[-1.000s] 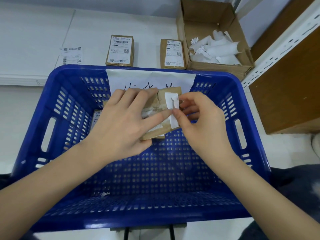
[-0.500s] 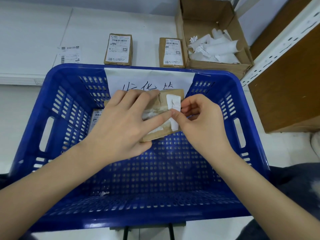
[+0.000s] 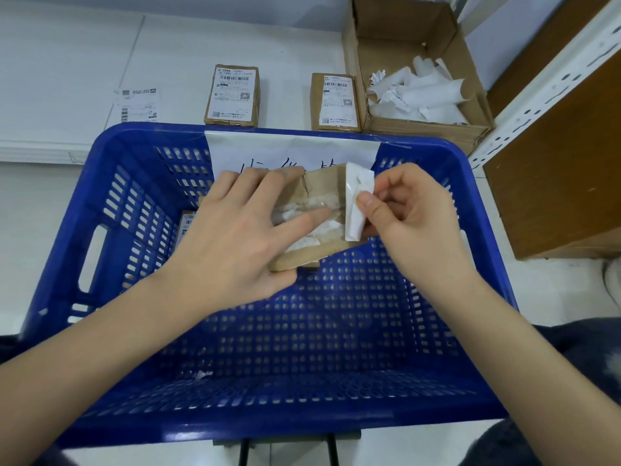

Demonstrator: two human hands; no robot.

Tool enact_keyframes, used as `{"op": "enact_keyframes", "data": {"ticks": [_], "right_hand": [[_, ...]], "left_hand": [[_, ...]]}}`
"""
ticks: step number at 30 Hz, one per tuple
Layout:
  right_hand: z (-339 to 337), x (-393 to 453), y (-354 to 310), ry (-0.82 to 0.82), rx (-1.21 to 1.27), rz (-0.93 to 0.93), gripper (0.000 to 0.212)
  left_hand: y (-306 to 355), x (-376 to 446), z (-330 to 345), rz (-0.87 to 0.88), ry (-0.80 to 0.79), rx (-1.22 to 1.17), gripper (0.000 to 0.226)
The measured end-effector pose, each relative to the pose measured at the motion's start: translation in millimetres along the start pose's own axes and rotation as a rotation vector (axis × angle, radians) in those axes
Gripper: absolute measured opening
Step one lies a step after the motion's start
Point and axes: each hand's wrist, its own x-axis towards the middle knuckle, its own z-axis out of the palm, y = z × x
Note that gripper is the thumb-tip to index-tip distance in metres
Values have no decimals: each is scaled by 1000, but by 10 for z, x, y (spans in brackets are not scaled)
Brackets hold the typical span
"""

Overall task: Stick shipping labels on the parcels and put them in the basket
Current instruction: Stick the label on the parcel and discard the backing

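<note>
Above the blue basket (image 3: 100,183) my left hand (image 3: 242,237) holds a small brown parcel (image 3: 322,190), fingers spread over its top and thumb under its near edge. My right hand (image 3: 410,213) pinches a white label strip (image 3: 358,200) at the parcel's right edge, thumb on top. A labelled parcel (image 3: 186,227) lies in the basket at the left, mostly hidden by my left hand. On the white table behind the basket lie two labelled parcels (image 3: 233,94) (image 3: 336,102) and a loose shipping label (image 3: 136,104).
An open cardboard box (image 3: 470,129) holding curled white backing paper stands at the back right. A brown cabinet with a white perforated rail (image 3: 554,139) rises at the right. A white handwritten sheet (image 3: 292,151) is taped to the basket's far wall.
My right hand has pulled the white strip rightwards, off the parcel's top to its right edge. My left hand still holds the parcel in the same place.
</note>
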Motion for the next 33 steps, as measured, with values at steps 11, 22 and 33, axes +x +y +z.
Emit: {"op": "enact_keyframes", "data": {"ticks": [11, 22, 33], "right_hand": [[71, -40, 69, 89, -248, -163, 22], [188, -25, 266, 259, -575, -672, 8], [236, -79, 259, 66, -431, -343, 34]], "left_hand": [[16, -3, 9, 24, 8, -5, 58], [-2, 5, -27, -1, 26, -18, 57], [-64, 10, 21, 5, 39, 18, 54]]}}
